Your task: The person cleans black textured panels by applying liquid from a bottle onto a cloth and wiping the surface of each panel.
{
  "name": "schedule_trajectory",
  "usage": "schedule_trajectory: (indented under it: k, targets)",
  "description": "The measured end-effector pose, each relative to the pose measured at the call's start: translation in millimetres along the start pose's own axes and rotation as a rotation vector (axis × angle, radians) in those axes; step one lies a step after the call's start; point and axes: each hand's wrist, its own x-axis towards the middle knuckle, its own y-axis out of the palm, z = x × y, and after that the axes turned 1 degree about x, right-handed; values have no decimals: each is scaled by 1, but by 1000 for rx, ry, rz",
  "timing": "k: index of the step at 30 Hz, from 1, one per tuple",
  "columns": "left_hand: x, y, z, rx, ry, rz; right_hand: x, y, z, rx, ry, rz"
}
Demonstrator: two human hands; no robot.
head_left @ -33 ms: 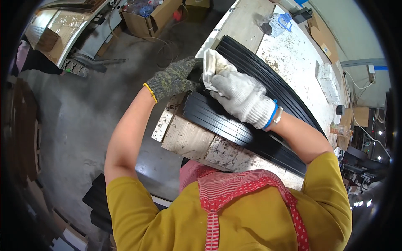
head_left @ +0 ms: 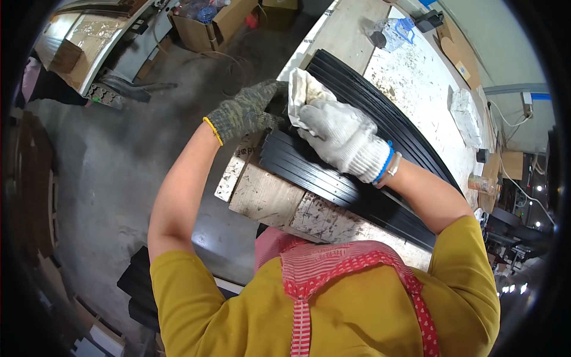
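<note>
My left hand, in a dark green mottled glove with a yellow cuff, is curled at the table's left edge. Its fingers and thumb close round the dark end of a black strip, mostly hidden by the gloves. Right beside it, my right hand, in a white knit glove with a blue cuff, grips a folded whitish cloth with a yellowish stain. That hand rests over the gap between two groups of long black strips. The far group curves away to the right; the near group lies closer to my body.
The worktable has a worn, spotted top. A clear plastic bottle and a white wrapped bundle lie toward its far side. On the floor at the back left stands a cardboard box holding plastic bottles. Another person's dark sleeve shows at far left.
</note>
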Motion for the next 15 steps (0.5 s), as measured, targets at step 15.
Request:
schedule_trajectory:
  k: [15]
  targets:
    - [2, 3, 11, -174, -135, 15, 30, 8, 9, 123, 175, 55]
